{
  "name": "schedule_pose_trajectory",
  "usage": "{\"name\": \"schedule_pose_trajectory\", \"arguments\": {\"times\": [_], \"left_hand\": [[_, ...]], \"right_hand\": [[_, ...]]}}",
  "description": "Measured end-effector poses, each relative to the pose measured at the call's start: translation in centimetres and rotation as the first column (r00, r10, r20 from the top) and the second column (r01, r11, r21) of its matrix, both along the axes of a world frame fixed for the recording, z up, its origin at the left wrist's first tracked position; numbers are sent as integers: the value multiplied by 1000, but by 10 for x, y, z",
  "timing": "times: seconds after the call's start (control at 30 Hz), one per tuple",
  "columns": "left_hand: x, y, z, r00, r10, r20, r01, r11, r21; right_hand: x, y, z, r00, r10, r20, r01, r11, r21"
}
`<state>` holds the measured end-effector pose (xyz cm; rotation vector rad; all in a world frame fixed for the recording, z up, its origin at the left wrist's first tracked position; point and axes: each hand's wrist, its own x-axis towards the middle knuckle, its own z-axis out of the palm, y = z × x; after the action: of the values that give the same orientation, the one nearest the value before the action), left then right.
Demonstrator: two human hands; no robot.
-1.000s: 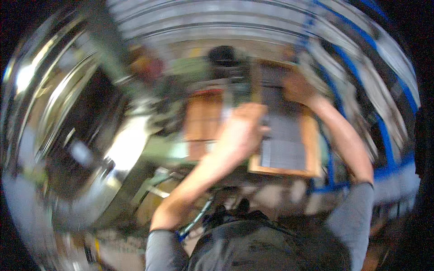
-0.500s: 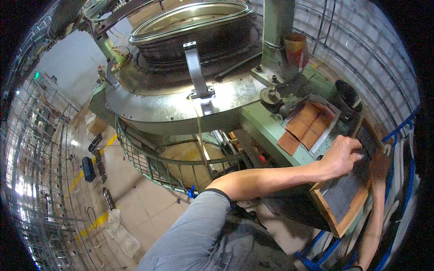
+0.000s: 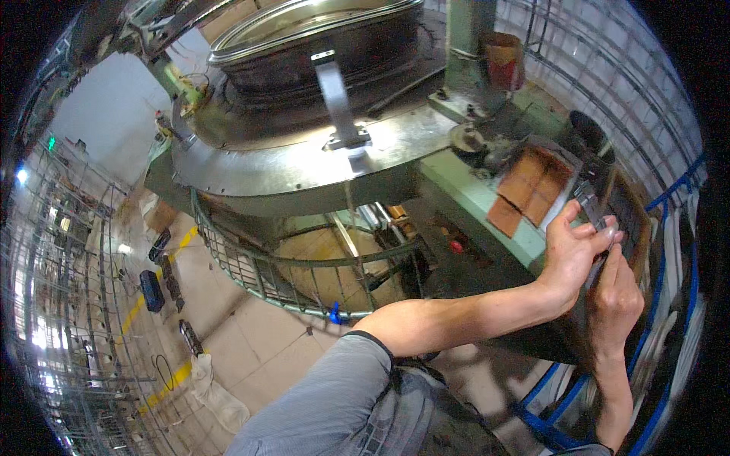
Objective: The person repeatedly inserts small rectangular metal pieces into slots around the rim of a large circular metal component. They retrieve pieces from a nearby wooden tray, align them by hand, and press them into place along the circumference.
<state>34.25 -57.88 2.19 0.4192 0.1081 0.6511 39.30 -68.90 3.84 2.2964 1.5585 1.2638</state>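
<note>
Where the green metal surface meets a wooden-framed tray, both hands work close together, the left hand pinching a thin, flat grey metal piece in a closed grip above the tray. The right hand lies just below with its grip curled; whether it holds anything is unclear. Three flat brown rectangular slabs lie nearby. Much of the tray is hidden behind the hands.

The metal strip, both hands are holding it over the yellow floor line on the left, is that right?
Not quite. Both hands, left and right, do hold the metal strip, but over the wooden tray on the right by the green machine, as the head view shows.
</note>
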Motion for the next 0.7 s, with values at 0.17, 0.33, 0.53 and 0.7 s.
{"name": "schedule_pose_trajectory", "arguments": {"times": [0.17, 0.33, 0.53, 0.7], "left_hand": [[-105, 60, -26, 999, 35, 10, -36, 995, 93], [-275, 149, -62, 969, -64, -240, 134, 949, 286], [-413, 195, -75, 772, -197, -604, 371, 912, 175], [-468, 224, -83, 710, -177, -681, 316, 945, 84]], "right_hand": [[-100, 44, -12, 962, 149, -230, -148, 989, 22], [-201, 107, -28, 388, 301, -871, 270, 866, 420], [-315, 212, -84, -336, 435, -836, 46, 894, 447], [-359, 258, -96, -590, 336, -734, 59, 925, 376]]}}
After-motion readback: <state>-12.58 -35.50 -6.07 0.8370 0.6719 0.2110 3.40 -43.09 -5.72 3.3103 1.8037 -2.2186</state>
